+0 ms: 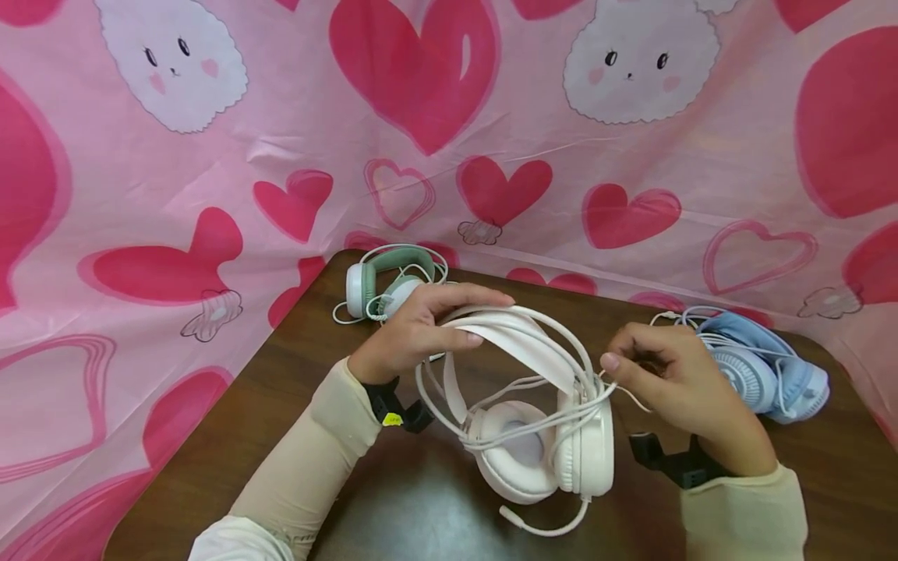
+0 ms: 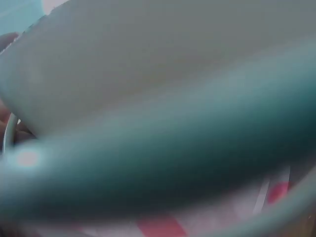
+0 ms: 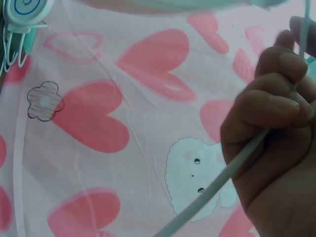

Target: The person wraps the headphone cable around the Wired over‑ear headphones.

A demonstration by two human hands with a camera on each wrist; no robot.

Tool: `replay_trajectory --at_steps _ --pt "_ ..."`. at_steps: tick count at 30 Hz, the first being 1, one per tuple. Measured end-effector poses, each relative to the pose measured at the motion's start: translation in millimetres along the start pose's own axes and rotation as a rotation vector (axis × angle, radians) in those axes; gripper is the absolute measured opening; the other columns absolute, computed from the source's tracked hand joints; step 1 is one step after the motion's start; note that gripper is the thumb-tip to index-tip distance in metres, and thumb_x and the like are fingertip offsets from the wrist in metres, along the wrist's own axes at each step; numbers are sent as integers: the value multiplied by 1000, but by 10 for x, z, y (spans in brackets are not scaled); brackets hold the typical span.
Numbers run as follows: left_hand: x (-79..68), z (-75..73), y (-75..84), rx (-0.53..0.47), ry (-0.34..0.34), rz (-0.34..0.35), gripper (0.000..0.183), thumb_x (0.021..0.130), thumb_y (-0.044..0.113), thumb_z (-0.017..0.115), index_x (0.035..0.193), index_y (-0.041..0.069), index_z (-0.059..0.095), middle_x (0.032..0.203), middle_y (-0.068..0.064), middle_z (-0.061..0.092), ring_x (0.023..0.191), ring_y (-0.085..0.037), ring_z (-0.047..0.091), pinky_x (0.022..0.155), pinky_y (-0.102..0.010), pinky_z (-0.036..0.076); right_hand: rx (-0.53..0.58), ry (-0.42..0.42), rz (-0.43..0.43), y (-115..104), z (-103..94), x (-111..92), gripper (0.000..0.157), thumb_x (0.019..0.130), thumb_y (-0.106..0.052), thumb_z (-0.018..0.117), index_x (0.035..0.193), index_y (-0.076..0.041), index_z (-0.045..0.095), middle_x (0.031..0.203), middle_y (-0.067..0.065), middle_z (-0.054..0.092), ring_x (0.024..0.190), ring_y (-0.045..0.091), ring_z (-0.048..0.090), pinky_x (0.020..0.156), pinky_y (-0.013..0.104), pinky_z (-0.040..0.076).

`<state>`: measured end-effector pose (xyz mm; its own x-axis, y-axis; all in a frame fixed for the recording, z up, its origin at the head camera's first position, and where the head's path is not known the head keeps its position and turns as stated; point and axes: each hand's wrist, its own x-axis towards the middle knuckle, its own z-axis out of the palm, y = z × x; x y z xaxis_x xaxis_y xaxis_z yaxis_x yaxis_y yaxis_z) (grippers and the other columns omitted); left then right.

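White over-ear headphones (image 1: 519, 452) with a boom microphone are held up over the table, tilted, cups toward me. Around the headband my left hand (image 1: 428, 327) grips, thumb in front and fingers over the top. The white cable (image 1: 540, 425) loops several times about the headband and ear cups. My right hand (image 1: 666, 374) is beside the right ear cup, its curled fingers holding a length of cable (image 3: 212, 197), plain in the right wrist view. A blurred close-up of the headband (image 2: 148, 158) fills most of the left wrist view.
Green-and-white headphones (image 1: 393, 280) lie at the table's far left corner. At the right, behind my right hand, are blue headphones (image 1: 758, 366) with their cable bundled. A pink heart-patterned cloth (image 1: 533, 187) rises behind the brown table (image 1: 281, 405).
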<state>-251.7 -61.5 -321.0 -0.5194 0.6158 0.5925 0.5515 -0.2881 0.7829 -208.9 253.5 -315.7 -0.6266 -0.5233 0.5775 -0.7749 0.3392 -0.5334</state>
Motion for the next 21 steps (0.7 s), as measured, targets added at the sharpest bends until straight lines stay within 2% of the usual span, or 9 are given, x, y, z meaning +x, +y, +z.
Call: replay_trajectory --at_steps 4,12,13,16,19,21 --pt "6 26 4 -38 16 24 42 87 3 58 126 -13 56 124 -22 61 107 -32 60 94 -43 47 71 29 -44 -12 3 4 25 81 10 67 85 -14 65 63 -8 47 51 3 41 42 18 32" --pt "0 106 3 -84 17 33 43 85 -1 55 125 -17 53 124 -29 58 110 -31 58 94 -40 46 280 1 -213 -63 32 81 14 88 7 60 83 -6 63 71 -1 49 62 7 42 50 20 33" --pt "2 124 -1 -98 16 36 43 85 -1 55 125 -18 53 123 -30 57 107 -29 59 91 -38 47 297 -3 -226 -77 37 93 14 89 6 59 82 -5 62 72 0 49 64 8 43 52 20 34" --pt "11 176 -8 -126 21 47 43 86 0 54 124 -20 51 119 -28 59 86 -24 58 71 -34 48 325 -1 -272 -105 55 127 16 92 2 56 79 -5 60 75 4 50 67 10 45 56 22 35" --pt "20 215 -3 -144 34 60 44 85 1 52 123 -21 50 115 -18 62 68 -22 50 55 -34 41 330 20 -308 -113 63 141 19 95 -5 54 77 -5 60 75 5 50 69 11 45 58 22 35" --pt "20 228 -5 -162 43 66 44 84 1 51 122 -22 50 113 -10 64 62 -22 48 51 -34 40 333 32 -321 -109 66 138 22 96 -9 54 76 -5 61 75 6 50 69 11 45 57 22 34"
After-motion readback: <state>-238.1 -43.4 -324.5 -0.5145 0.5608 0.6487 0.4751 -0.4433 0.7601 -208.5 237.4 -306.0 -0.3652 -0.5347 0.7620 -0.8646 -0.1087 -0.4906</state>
